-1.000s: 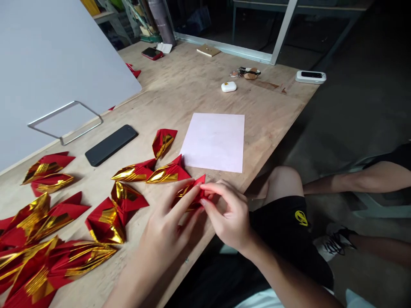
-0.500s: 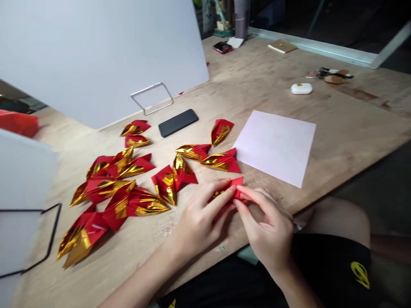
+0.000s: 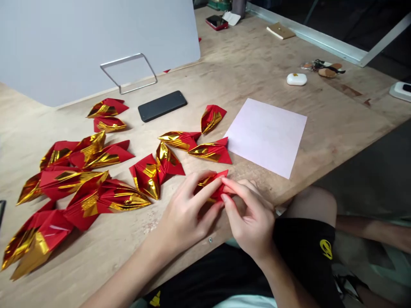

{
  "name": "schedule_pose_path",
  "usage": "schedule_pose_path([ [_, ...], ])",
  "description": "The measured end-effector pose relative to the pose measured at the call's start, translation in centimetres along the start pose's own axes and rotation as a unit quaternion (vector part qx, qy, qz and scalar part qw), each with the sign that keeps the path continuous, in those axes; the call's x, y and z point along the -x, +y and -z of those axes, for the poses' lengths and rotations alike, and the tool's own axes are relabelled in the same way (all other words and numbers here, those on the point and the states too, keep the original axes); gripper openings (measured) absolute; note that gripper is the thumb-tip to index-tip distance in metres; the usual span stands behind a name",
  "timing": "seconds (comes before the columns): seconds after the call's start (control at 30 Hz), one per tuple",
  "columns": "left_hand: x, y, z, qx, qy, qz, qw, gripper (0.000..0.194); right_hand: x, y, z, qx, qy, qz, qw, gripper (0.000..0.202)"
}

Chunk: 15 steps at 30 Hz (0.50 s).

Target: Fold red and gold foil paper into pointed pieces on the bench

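Note:
Near the table's front edge, both my hands grip one small folded red and gold paper piece. My left hand wraps its fingers over the left side, covering much of it. With thumb and forefinger, my right hand pinches the right edge. Several finished-looking folded red and gold papers lie in a loose spread to the left of my hands. One more folded paper rests beyond them, beside a white square sheet.
A black phone lies behind the folded papers, before a large white board with a metal wire stand. Farther right are a white case, keys, a brown notebook and a red-edged phone. The wooden table's edge runs diagonally.
The camera view has shifted, so the table's things appear farther left and mostly higher. Both hands keep hold of the folded paper, with little change in their grip.

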State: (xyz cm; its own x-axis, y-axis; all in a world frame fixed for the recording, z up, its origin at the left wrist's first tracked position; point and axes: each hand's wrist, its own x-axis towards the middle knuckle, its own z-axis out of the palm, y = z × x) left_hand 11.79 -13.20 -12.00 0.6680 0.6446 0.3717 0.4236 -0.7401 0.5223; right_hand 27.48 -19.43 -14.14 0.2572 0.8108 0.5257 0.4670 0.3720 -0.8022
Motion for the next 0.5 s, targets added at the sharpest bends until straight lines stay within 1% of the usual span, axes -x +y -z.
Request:
schedule_pose_path([
  [0.17, 0.0, -0.2, -0.2, -0.052, 0.005, -0.009, 0.999, 0.04, -0.1, 0.0, -0.1, 0.02, 0.005, -0.001, 1.0, 0.036],
  [0.37, 0.2, -1.0, -0.5, -0.062, 0.001, -0.033, 0.997, 0.047, -0.1, 0.1, -0.5, 0.052, 0.029, 0.017, 0.998, 0.03],
  [0.5, 0.2, -0.9, -0.5, -0.085, -0.002, -0.055, 0.995, 0.052, 0.1, 0.0, -0.7, 0.064, 0.039, 0.038, 0.997, 0.029],
])
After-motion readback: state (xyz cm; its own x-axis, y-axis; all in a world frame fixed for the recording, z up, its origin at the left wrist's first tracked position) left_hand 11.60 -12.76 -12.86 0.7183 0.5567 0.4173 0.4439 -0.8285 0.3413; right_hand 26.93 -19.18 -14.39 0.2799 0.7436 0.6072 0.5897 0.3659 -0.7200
